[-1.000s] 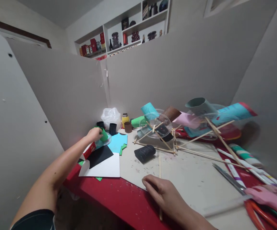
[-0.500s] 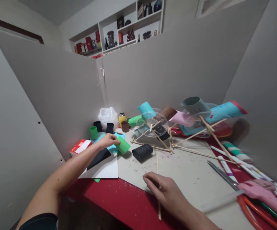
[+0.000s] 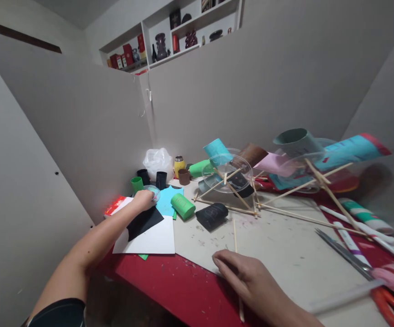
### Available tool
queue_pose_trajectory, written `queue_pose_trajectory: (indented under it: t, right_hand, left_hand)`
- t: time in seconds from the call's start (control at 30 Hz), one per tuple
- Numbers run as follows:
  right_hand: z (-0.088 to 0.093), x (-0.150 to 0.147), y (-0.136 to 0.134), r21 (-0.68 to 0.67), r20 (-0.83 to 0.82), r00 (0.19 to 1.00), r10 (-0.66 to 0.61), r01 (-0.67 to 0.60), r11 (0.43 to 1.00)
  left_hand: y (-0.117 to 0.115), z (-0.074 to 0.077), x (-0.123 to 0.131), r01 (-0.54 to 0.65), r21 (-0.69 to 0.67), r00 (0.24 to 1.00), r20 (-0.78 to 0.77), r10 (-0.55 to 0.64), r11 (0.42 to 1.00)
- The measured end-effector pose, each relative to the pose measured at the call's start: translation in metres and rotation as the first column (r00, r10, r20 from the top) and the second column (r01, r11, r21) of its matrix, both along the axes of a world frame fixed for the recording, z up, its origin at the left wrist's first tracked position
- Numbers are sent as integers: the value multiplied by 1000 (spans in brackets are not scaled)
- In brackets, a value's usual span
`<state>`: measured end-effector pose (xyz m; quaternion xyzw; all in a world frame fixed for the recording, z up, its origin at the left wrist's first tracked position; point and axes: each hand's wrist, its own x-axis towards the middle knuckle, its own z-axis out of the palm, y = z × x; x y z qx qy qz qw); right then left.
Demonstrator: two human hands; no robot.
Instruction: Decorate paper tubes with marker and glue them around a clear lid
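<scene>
Nearest, my right hand [image 3: 247, 274] is covering the middle of a thin, pale wooden stick [image 3: 235, 236], fingers curled together; whether they are gripping it, I cannot tell. Beyond, a black paper tube [image 3: 212, 216] and a bright-green paper tube [image 3: 183, 206] are lying side by side. Farther, my left hand [image 3: 144, 200] is overlapping a clear, round plastic disc [image 3: 157, 194], fingertips hidden, pinch unclear.

Plastic bag [image 3: 157, 165] near a yellow jar [image 3: 179, 168] — dark vase [image 3: 161, 47] on the wall shelf [image 3: 203, 18]
</scene>
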<state>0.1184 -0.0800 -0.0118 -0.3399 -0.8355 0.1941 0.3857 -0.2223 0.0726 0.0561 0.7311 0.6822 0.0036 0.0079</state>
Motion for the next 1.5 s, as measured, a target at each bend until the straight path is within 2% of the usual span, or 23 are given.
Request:
queue_pose_trajectory:
  t: [0.13,0.43,0.7,0.9,1.07,1.23,1.4,1.5]
  right_hand:
    - [-1,0,0,-13,12,1000,1,-1,1000]
    - [-1,0,-2,-4,28,1000,12,-11,1000]
    - [1,0,-5,0,56,998,15,-15,1000]
    - [4,-2,-6,-26,79,997,24,-22,999]
    - [5,-2,-7,-54,77,997,23,-19,998]
    - [9,-2,-8,-81,80,996,32,-26,996]
    - [9,-1,-7,-123,35,999,33,-28,992]
    - [11,-2,-7,-150,1,1000,27,-27,988]
  left_hand:
    - [3,-4,10,26,-40,992,-125,-31,999]
    - [7,1,23,27,-103,958,-281,-55,994]
    - [5,4,29,-6,-163,952,-303,-44,987]
    - [-1,12,21,-31,-86,962,-274,7,996]
    - [-9,26,11,-31,14,980,-195,33,999]
    - [-20,48,0,-40,111,998,-45,45,993]
    - [-31,72,-10,-94,207,969,242,42,974]
    - [-39,81,-13,-115,219,876,483,-5,969]
